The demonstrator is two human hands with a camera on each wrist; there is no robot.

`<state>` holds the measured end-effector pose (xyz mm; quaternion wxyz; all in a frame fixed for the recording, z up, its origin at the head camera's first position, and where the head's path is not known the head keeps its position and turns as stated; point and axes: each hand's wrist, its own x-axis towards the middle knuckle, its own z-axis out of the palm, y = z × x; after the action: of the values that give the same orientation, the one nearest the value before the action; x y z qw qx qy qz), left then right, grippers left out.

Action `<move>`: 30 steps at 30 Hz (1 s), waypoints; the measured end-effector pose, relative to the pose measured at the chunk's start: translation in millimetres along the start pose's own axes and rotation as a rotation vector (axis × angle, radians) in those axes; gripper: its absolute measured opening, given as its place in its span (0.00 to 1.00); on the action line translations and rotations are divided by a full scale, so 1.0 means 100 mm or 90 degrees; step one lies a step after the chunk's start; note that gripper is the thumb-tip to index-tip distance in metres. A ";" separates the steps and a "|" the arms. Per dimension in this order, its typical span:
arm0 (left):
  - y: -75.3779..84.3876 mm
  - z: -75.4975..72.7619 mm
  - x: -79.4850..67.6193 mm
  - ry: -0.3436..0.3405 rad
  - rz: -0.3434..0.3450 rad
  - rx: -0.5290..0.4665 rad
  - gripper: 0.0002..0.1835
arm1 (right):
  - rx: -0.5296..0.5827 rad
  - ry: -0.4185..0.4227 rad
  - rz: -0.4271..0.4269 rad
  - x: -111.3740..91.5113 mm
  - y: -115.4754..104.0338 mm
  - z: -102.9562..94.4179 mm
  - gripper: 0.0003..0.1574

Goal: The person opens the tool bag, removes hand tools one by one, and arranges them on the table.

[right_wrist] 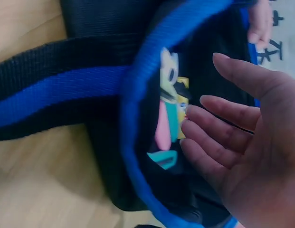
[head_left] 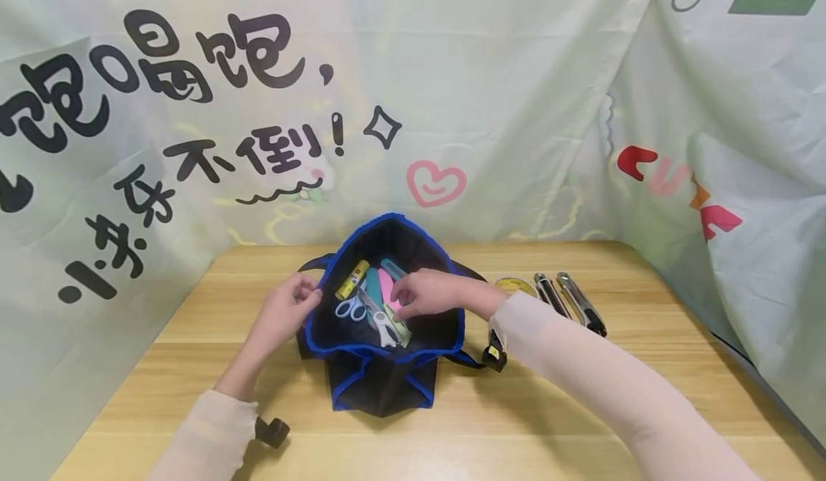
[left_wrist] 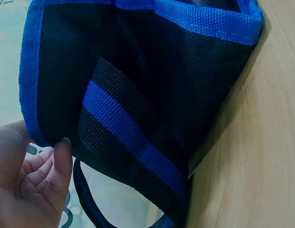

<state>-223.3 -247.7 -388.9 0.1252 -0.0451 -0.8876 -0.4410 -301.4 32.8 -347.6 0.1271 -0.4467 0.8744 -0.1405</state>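
A black fabric bag [head_left: 383,388] with blue trim stands on the table, its mouth spread toward me. Thumb and fingers of my left hand [head_left: 287,305] pinch the bag's left rim; the left wrist view shows that hand [left_wrist: 40,175] at the trimmed corner. Over the mouth reaches my right hand [head_left: 429,293], its fingers straight and loosely bent with nothing between them in the right wrist view. Inside lie a yellow tube [head_left: 353,280], scissors [head_left: 351,309] with pale blue handles, a pink item [head_left: 386,284] and a teal item [head_left: 374,287], partly overlapping.
To the right of the bag lie two utility knives [head_left: 581,302] and a yellow round item [head_left: 515,285], partly behind my right sleeve. A striped black-and-blue strap [left_wrist: 123,128] hangs from the bag's side. A printed curtain [head_left: 490,108] closes off the table's far edge.
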 end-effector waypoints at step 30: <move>0.01 0.00 0.01 -0.002 0.006 -0.009 0.08 | 0.159 0.113 0.101 0.04 0.13 0.51 0.20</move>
<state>-223.8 -246.6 -387.9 0.1257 -0.0505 -0.8846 -0.4463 -295.2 30.4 -399.5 0.1144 -0.3425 0.8905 -0.2766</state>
